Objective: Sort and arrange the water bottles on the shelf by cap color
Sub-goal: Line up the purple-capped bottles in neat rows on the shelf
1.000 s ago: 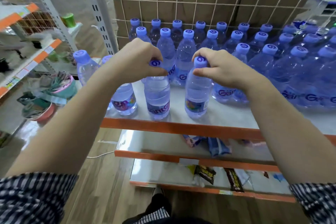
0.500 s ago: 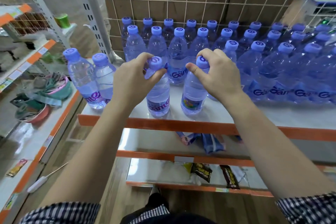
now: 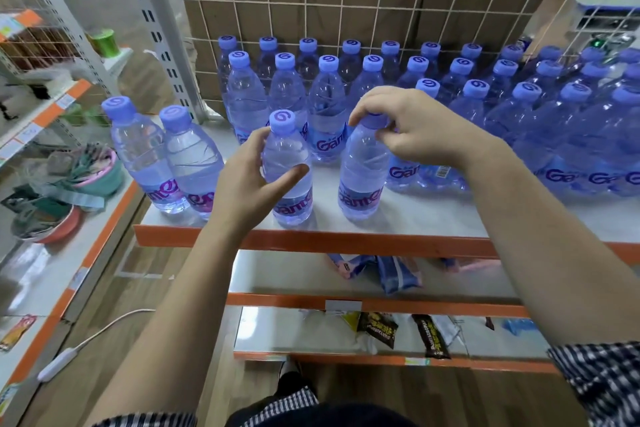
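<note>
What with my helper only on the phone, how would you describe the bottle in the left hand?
On the orange-edged top shelf, two bottles stand ahead of the packed rows, one per hand. It is the left bottle: the left hand holds its body, its purple cap bare, while the right hand covers the right bottle's cap.

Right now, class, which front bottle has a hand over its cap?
The bottle under the right hand, which pinches its cap; other caps show.

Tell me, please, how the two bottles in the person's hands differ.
The left bottle is held round its body by the left hand, cap bare; the right bottle is pinched at its cap by the right hand, cap mostly hidden. Both stand upright on the shelf, caps lilac.
</note>
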### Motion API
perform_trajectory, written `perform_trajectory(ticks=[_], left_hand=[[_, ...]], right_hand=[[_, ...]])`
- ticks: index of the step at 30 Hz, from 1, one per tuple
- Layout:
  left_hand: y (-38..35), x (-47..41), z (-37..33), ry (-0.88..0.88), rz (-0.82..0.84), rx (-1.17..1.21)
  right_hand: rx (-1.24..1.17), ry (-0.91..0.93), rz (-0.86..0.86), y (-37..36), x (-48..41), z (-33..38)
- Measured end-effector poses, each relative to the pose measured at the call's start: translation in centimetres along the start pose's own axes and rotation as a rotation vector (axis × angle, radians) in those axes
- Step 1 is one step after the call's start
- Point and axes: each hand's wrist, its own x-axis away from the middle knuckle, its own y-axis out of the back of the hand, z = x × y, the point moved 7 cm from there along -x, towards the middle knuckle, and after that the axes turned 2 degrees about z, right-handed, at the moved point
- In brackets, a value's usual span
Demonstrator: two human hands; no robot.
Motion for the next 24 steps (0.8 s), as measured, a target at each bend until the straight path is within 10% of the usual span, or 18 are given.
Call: perform_trajectory(ticks=[9,24], left_hand=[[-0.8,0.8,1.6,0.028,-0.039,0.052],[-4.1,-0.9,3.9,0.084,0.007,0.105]], right_hand=[[0.162,-0.186,-0.215,0.3,0.3,-1.5],[0.289,-0.125,-0.077,1.7,-4.9,-5.2]])
